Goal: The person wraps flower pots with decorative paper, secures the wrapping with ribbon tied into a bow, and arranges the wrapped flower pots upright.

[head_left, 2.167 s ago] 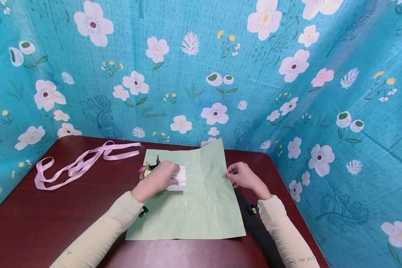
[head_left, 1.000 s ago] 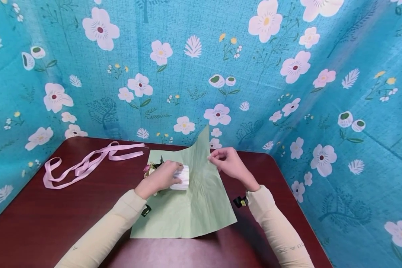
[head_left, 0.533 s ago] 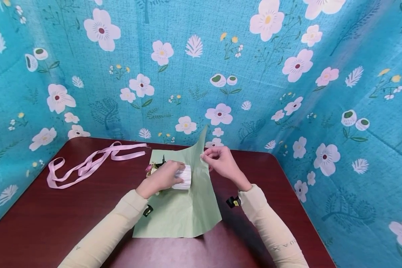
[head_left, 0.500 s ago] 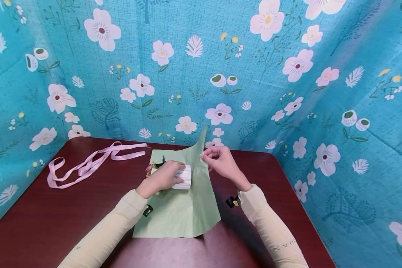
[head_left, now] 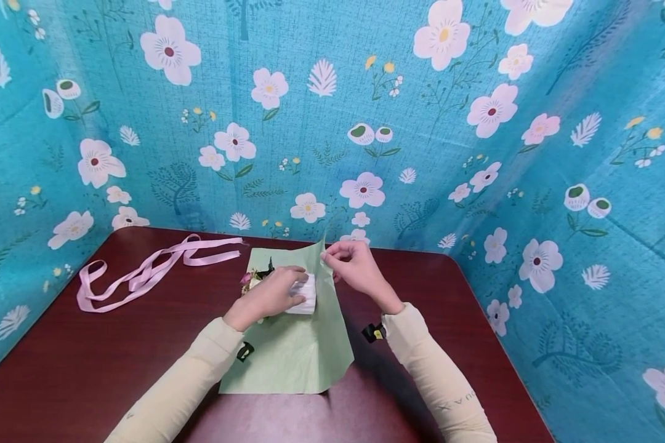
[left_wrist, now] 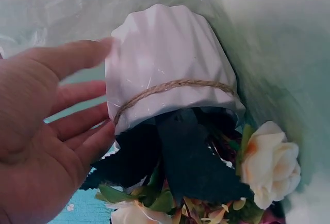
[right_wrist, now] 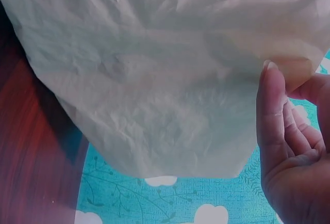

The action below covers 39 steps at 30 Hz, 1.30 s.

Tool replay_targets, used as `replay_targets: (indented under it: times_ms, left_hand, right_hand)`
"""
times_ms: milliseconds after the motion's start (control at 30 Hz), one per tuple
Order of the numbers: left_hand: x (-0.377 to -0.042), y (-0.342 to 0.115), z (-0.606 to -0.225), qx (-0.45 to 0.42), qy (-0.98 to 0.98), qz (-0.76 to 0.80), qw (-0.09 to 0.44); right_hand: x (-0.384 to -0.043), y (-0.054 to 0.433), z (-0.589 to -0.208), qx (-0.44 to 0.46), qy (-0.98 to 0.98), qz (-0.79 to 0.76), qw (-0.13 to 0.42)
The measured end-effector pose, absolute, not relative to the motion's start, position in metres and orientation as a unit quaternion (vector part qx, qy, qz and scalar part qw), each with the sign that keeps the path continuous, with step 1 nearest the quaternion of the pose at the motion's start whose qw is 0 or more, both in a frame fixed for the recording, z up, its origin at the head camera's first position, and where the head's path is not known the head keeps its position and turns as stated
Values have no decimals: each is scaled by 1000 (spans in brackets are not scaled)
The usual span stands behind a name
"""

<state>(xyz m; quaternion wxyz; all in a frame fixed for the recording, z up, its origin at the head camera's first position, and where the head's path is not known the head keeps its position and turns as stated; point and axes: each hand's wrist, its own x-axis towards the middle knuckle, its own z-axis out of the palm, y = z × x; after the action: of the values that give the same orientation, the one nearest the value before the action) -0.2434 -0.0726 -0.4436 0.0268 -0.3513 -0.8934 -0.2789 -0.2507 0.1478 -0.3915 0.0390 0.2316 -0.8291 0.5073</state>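
A white fluted flower pot (head_left: 307, 296) lies on its side on a sheet of green wrapping paper (head_left: 277, 366). My left hand (head_left: 271, 292) holds the pot, thumb and fingers at its side in the left wrist view. Twine (left_wrist: 178, 83) circles the pot near its mouth, where dark leaves and a cream artificial rose (left_wrist: 272, 163) stick out. My right hand (head_left: 354, 266) pinches the right edge of the paper between thumb and forefinger. That side of the sheet stands raised beside the pot's base, and its lifted face fills much of the right wrist view.
A long pink ribbon (head_left: 144, 277) lies in loops at the back left of the dark red table (head_left: 77, 363). Blue flowered cloth (head_left: 310, 111) hangs behind the table and along its right side.
My right hand has lifted the paper's right edge and carried it left toward the pot, so that side folds up steeply. The left hand stays on the pot.
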Motion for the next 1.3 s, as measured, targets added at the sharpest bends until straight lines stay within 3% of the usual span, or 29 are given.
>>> replay_targets:
  times_ms: [367,767,1300]
  left_hand:
    - [-243,-79,-434,-303,-837,-437,127]
    - [-240,-83,-413,-230,-737,-635,8]
    - [-244,-88,-413,-198,-729,-655,-10]
  right_hand:
    - [-252,137,-393,241,-833,497,36]
    - [-248,125,-390,250,-830,498,12]
    - [-250,111,-400,272,-812,516,1]
